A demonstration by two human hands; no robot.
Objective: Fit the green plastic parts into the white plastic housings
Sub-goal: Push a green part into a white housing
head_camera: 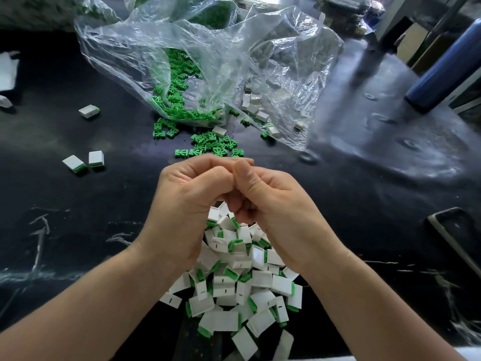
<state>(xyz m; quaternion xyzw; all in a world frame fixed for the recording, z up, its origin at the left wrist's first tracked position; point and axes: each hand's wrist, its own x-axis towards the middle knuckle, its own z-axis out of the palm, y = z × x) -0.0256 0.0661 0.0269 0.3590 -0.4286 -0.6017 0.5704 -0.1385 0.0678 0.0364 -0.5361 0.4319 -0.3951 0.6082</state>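
Above centre of the black table [78,217], L hand [187,204] and R hand [276,204] met w/ fingers curled and tips pressed together; whatever they pinched was hidden. Directly beneath lay a pile of assembled housings [234,282]. Farther back, loose green parts [208,145] spilled from a clear bag [161,48], w/ white housings [253,106] under the plastic just to the right.

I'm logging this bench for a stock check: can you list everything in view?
Plastic bag: at least one, clear, far centre.
Loose green parts: many, green, spilling from the bag mouth.
White housings: several, white, inside the bag's right side.
Finished pieces: large pile, white with green ends, near edge.
Stray finished pieces: three, white and green, table's left.
Bottle: one, dark blue, far right.
Table: one, black.
Left hand, right hand: curled together, centre; contents hidden.
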